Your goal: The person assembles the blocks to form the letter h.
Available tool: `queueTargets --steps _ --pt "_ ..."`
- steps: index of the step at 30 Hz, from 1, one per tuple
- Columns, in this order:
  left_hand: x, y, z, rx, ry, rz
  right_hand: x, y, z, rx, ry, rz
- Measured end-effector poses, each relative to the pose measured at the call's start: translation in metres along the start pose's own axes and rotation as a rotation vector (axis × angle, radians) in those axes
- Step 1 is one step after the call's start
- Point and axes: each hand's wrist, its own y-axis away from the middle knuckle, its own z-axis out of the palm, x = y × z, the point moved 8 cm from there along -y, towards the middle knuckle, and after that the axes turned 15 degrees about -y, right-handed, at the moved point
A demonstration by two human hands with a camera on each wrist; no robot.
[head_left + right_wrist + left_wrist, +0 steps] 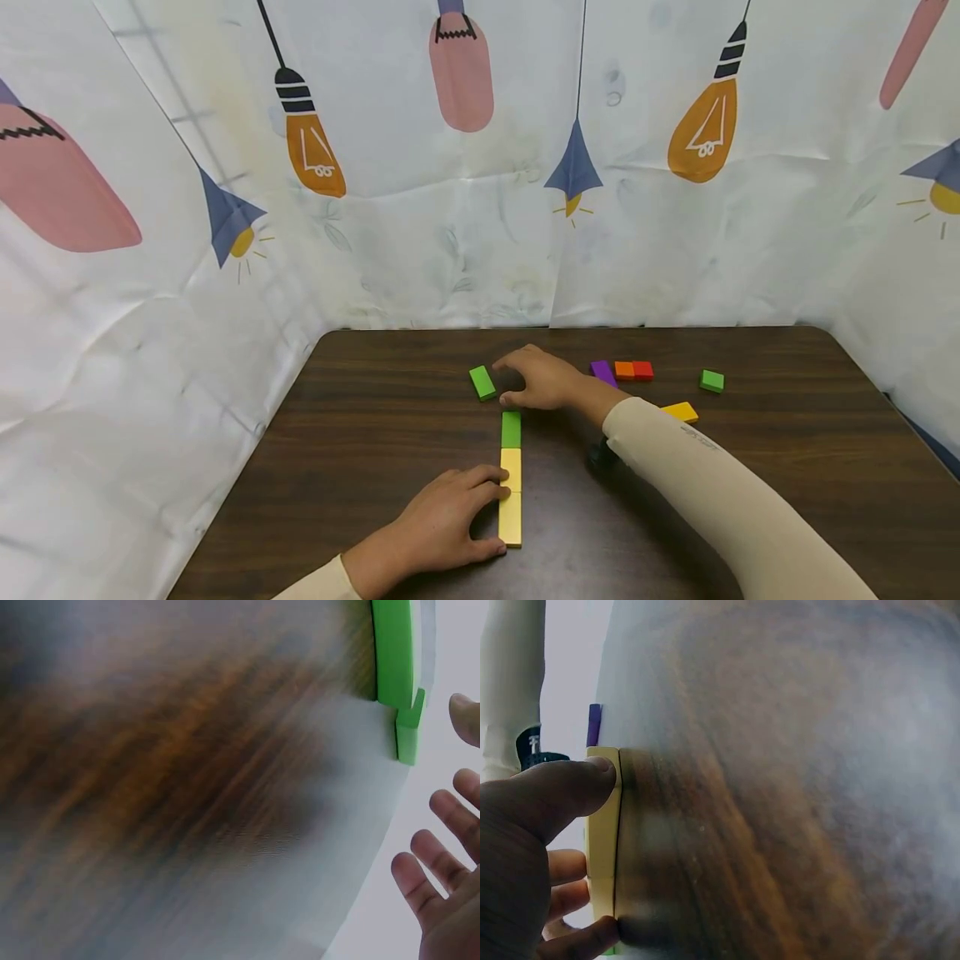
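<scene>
My left hand rests beside a straight row of flat rectangular blocks. Its thumb touches the near end of the nearer yellow block, and its fingertips touch the left side of the farther yellow block. A green block forms the row's far end. Beyond that, my right hand hovers with fingers and thumb spread, nothing between them. Just left of its fingertips lies a loose green block, tilted against the row's line. In the right wrist view the fingers stand apart from the green blocks.
Right of my right hand lie a purple block, an orange block touching a red block, and a green block. My right sleeve partly covers a yellow-orange block. A printed curtain hangs behind the dark wooden table.
</scene>
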Motion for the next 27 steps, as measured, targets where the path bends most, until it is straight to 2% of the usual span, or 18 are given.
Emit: queueTargets --steps 6,13,18,27 --pt "0.000 0.000 0.000 -0.003 -0.002 0.001 0.001 -0.010 0.001 -0.012 0.026 0.007" --pt "0.002 0.000 -0.001 0.029 -0.011 0.015 -0.002 -0.020 0.008 -0.039 0.016 0.012" --pt "0.001 0.000 -0.001 0.023 -0.005 0.016 -0.004 -0.026 0.011 -0.048 0.016 0.001" --pt "0.000 -0.001 0.000 -0.006 -0.006 0.007 0.000 -0.036 0.017 -0.075 0.025 0.036"
